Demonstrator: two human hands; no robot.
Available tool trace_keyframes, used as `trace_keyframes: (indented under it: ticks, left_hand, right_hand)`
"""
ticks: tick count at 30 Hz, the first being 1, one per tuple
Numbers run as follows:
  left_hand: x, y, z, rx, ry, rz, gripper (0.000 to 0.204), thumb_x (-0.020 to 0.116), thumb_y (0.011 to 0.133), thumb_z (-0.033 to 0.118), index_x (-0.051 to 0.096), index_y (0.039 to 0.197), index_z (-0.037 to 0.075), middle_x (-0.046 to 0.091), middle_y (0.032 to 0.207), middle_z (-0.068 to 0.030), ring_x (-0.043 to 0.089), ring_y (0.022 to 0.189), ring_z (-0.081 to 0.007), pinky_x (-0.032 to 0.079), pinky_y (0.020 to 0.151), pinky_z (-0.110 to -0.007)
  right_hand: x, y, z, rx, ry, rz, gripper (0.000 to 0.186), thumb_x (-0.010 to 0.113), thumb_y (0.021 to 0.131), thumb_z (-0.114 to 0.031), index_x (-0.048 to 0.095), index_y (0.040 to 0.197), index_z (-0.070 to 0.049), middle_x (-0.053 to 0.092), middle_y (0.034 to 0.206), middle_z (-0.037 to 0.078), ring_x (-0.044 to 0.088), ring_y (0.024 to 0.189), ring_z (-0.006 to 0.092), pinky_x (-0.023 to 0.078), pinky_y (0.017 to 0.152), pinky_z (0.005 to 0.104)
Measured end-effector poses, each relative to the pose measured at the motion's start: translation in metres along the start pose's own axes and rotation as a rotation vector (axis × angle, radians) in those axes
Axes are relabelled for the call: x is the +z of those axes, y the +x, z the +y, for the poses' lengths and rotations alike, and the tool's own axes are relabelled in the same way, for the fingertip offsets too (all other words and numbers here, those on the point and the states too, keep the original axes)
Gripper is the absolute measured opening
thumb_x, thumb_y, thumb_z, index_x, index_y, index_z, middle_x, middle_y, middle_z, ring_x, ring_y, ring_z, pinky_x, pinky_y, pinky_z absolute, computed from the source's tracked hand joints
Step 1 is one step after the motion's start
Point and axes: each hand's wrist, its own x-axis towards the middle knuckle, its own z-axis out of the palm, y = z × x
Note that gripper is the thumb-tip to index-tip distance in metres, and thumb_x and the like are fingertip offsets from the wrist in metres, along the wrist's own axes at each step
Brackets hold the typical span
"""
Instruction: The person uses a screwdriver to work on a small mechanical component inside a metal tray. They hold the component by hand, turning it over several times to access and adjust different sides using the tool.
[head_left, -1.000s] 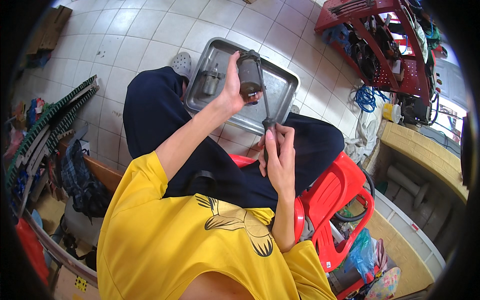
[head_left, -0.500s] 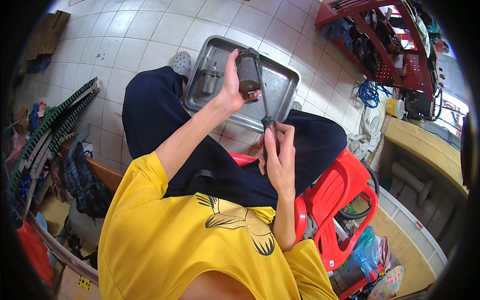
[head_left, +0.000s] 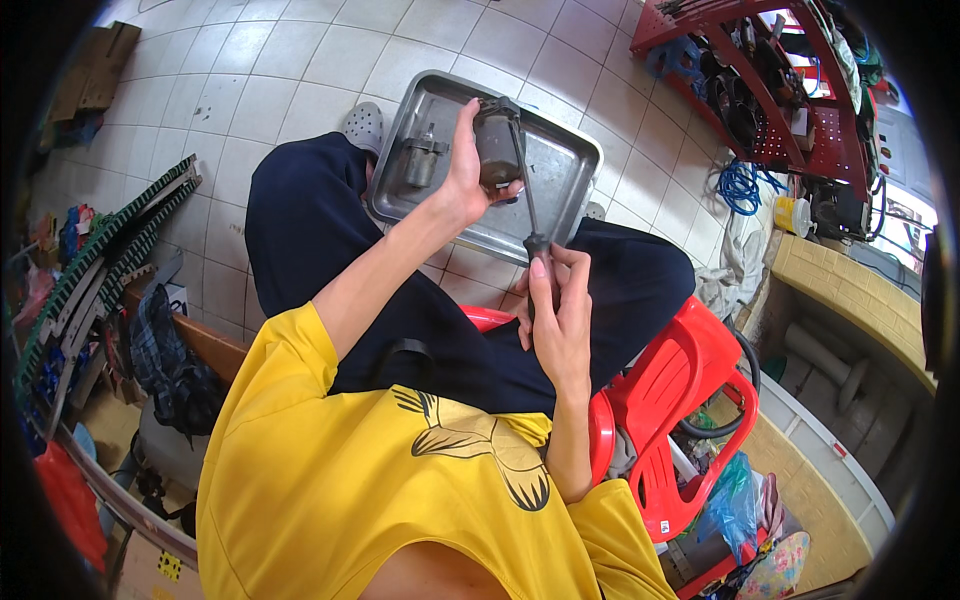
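Note:
My left hand (head_left: 466,180) is closed around a dark grey cylindrical motor (head_left: 497,148), lifted over a metal tray (head_left: 566,178). In my right hand (head_left: 558,310) is the dark handle of a screwdriver (head_left: 537,243). Its long shaft runs up along the motor's right side, and the tip is by the dark cap at the motor's far end; whether it sits in a screw I cannot tell. A second metal cylinder part (head_left: 422,162), with a flange and a thin stem, rests in the tray's left side, left of my left hand.
A red plastic chair (head_left: 650,430) stands at my right. Beyond it are a red rack (head_left: 745,110) with dark parts and a coil of blue cable (head_left: 738,190). Clutter and a dark backpack (head_left: 170,355) lie to the left. Light tiles (head_left: 300,60) cover the floor.

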Motion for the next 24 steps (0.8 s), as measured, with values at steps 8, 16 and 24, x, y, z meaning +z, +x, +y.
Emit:
trace_keyframes:
  ticks: [8,16,24]
  left_hand:
    - [0.0034,-0.0025,-0.0002,0.004,0.011,0.034,0.068,0.047,0.088,0.082,0.062,0.093,0.016,0.061,0.074,-0.0021,0.062,0.065,-0.0179,0.049,0.045,-0.033]
    - [0.0074,-0.0042,0.0009,0.016,-0.003,0.047,0.068,0.045,0.091,0.08,0.061,0.094,0.014,0.061,0.072,-0.005,0.063,0.062,-0.0212,0.046,0.044,-0.034]
    - [0.0069,-0.0022,0.0,0.011,-0.003,0.031,0.073,0.043,0.091,0.08,0.06,0.093,0.01,0.061,0.071,-0.0081,0.064,0.057,-0.0244,0.045,0.044,-0.035]
  right_hand:
    - [-0.0015,-0.0017,0.0003,0.009,0.02,0.0,0.029,0.052,0.11,-0.02,0.042,0.126,0.002,0.063,0.085,0.009,0.051,0.047,0.0097,0.04,0.043,0.0279]
    - [-0.0015,-0.0028,-0.0002,0.001,0.039,0.016,0.03,0.052,0.11,-0.02,0.042,0.127,0.003,0.063,0.085,0.009,0.05,0.046,0.0091,0.039,0.042,0.0267]
    - [-0.0048,0.0008,0.0004,-0.008,0.026,0.026,0.027,0.051,0.111,-0.016,0.042,0.128,0.004,0.059,0.088,0.008,0.048,0.052,0.0057,0.039,0.039,0.023]
